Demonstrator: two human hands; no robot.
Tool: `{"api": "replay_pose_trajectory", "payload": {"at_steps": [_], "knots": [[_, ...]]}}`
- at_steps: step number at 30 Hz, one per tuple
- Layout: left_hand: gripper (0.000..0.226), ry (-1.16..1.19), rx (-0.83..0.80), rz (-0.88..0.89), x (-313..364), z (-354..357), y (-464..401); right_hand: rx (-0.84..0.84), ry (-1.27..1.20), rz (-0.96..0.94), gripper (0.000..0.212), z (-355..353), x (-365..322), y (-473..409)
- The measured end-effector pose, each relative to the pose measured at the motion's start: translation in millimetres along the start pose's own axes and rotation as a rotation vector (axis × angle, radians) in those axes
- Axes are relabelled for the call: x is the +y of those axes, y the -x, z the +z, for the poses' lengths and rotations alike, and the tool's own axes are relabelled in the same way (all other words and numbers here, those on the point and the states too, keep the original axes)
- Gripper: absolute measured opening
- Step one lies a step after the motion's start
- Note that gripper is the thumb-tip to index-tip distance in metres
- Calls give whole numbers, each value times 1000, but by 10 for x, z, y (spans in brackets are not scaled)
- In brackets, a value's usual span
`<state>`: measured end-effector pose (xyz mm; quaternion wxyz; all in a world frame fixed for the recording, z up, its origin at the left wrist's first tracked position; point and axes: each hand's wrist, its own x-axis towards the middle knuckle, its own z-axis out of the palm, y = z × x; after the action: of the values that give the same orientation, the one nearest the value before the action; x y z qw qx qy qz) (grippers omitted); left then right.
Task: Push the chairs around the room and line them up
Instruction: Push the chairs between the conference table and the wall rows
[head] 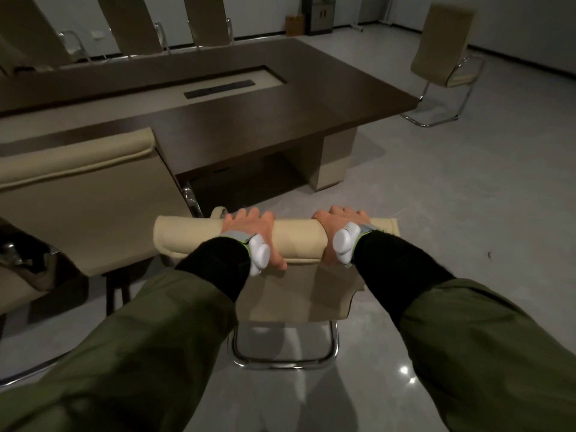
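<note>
Two hands clasp the padded top roll of a beige chair (296, 238) standing on the grey floor (467, 213) just off the near corner of the long dark table (280, 98). The left hand (252, 233) lies over the roll left of its middle, fingers curled over the far side and thumb wrapped round the near side. The right hand (338, 232) grips the roll toward its right end the same way, fingers over the top, thumb beneath. Each wrist carries a grey band with a white device, above black cuffs and green sleeves (140, 338). The chair's chrome sled base (283, 357) rests on the floor under the arms.

Beside the table's near edge, left of the held chair, a second chair (87, 198) stands with its back to the camera, tucked close to the table. Along the table's far side, three chairs (134, 26) stand in a row. Off the table's right end, well apart from it, a lone chair (442, 57) stands on open floor. Beyond the table's far right corner, a dark cabinet (321, 17) and a brown box (294, 24) stand against the wall.
</note>
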<state>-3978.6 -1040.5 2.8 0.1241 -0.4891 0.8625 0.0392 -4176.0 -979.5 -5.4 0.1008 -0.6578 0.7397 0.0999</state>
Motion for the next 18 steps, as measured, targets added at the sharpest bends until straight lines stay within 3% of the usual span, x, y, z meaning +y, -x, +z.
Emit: {"api": "replay_pose_trajectory", "payload": {"at_steps": [18], "knots": [[91,47,16,-17,-313,-260,-1268,-56,67,-30,88,-416,233,-1401]]}}
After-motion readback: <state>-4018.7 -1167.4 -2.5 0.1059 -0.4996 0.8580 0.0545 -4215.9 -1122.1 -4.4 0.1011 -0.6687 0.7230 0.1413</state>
